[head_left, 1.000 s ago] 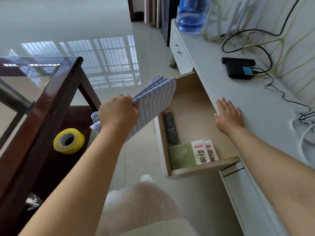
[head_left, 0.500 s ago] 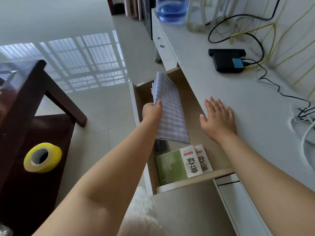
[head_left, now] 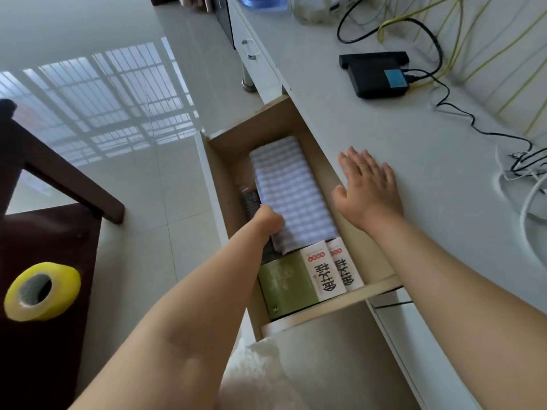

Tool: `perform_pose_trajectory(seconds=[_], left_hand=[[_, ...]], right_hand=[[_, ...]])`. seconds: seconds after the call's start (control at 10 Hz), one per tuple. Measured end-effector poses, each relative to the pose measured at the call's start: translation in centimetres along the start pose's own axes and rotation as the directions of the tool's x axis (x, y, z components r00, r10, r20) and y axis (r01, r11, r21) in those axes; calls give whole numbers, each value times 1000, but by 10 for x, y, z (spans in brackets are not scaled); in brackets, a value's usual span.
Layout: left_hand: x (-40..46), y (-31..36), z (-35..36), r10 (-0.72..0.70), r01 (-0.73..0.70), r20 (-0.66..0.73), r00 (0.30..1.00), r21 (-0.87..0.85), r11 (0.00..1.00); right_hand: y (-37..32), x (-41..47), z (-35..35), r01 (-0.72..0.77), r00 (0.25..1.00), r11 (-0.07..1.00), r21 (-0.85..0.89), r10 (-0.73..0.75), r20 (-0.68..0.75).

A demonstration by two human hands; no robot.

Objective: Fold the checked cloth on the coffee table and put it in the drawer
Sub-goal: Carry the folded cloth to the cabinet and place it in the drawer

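Note:
The folded checked cloth [head_left: 291,192], blue and white, lies lengthwise inside the open wooden drawer [head_left: 352,295] of the white cabinet. My left hand [head_left: 268,220] reaches into the drawer and grips the cloth's near left edge; its fingers are hidden under the knuckles. My right hand [head_left: 368,187] rests flat, fingers spread, on the white cabinet top [head_left: 414,161] just right of the drawer. The dark wooden coffee table [head_left: 44,232] stands at the left.
In the drawer sit a black remote [head_left: 250,202], partly under the cloth, a green box [head_left: 285,281] and two white packets [head_left: 321,270]. A yellow tape roll [head_left: 41,291] lies on the coffee table's lower shelf. A black device [head_left: 377,74] and cables lie on the cabinet top.
My left hand carried the folded cloth from beside the coffee table over the drawer and lowered it flat inside. The right hand stayed on the cabinet top.

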State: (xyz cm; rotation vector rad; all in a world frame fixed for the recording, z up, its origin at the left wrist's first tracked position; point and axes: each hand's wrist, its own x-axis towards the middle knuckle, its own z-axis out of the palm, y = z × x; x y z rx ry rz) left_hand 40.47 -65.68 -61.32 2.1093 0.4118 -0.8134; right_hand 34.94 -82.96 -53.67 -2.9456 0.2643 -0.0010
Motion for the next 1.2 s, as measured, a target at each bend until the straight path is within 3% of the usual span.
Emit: perform_pose_trajectory(seconds=[0.1,0.2,0.3,0.4,0.6,0.7,0.8,0.9,1.0,1.1,1.2], left_hand=[[-5,-13,-1,180,-172,-29,983,173,970],[-28,-21,-19,315,-198,-486,815,279,940],[-31,-30,-42,-97,8,-581,808,-154,988],[-34,-30,-48,-255,54,-395,882,-455,889],[-52,-31,-63,-187,-25,-507,841,-381,924],[-60,-27,-71,-78,-154,-560,825,-354,922],[-60,-17,-67,-20,-268,-541,841,-448,853],[-59,-4,-48,74,-285,-390,918,-516,808],[-67,20,-27,219,-261,-144,965,-586,767],[-74,41,-12,305,-175,100,947,-635,752],[-69,61,10,355,-76,243,903,-723,687]], right_hand=[[-1,-1,0,-2,1000,1000,-2,2,1],[-2,-2,-1,-1,1000,1000,-14,1,7],[-4,-3,-1,-1,1000,1000,-8,1,10],[-3,-2,-3,-3,1000,1000,15,3,14],[0,-1,-4,-11,1000,997,75,9,30],[0,0,-4,-4,999,996,95,1,40],[0,-1,-6,-1,999,992,124,-3,34],[0,-2,-8,3,999,985,174,-11,43],[2,0,-9,5,998,984,176,-15,54],[-1,-4,-11,11,998,982,190,-23,57],[0,-2,-12,4,1000,972,237,-10,26]])
